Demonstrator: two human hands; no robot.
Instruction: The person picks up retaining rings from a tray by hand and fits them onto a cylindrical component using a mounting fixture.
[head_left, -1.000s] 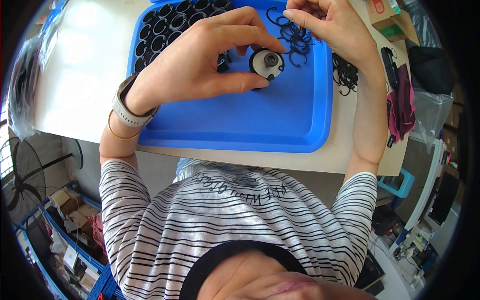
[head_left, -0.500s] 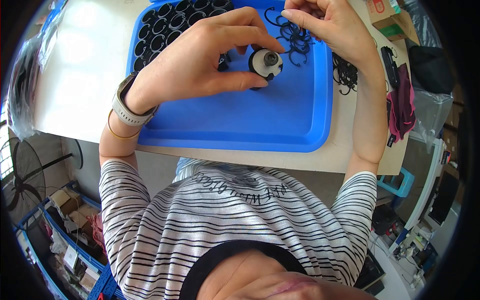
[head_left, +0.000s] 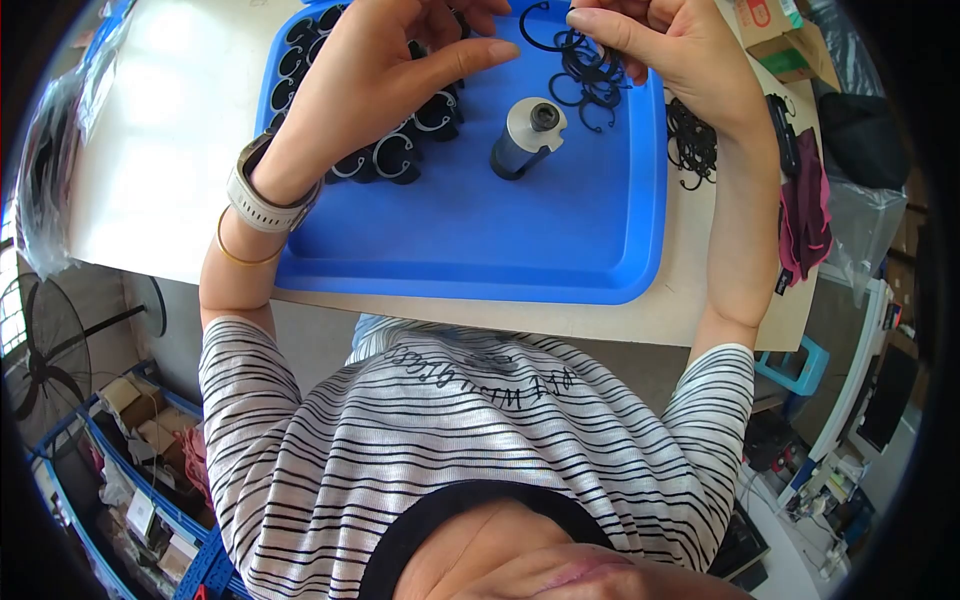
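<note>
A grey-and-black cylinder (head_left: 522, 140) with a socket-head bolt on top stands on the blue tray (head_left: 470, 280), apart from both hands. My left hand (head_left: 405, 75) is above the tray's far left part, thumb and fingers apart with nothing visible between them; the frame's top edge cuts off some fingertips. Under it are several black ring-shaped parts (head_left: 398, 155) with pale inner rings. My right hand (head_left: 670, 45) is closed in a pinch at the far right of the tray, on a black retaining ring (head_left: 526, 35). Beside it lies a loose pile of retaining rings (head_left: 597, 85).
More black rings (head_left: 690, 145) lie on the table (head_left: 150, 190) right of the tray. Farther right are a dark red cloth (head_left: 803, 210), a black object (head_left: 783, 135) and a cardboard box (head_left: 775, 40). A fan (head_left: 45, 345) stands at the left.
My left hand has let go of the cylinder and moved up and left, uncovering it. The black sleeve around its top is gone. My right hand and its ring have shifted slightly.
</note>
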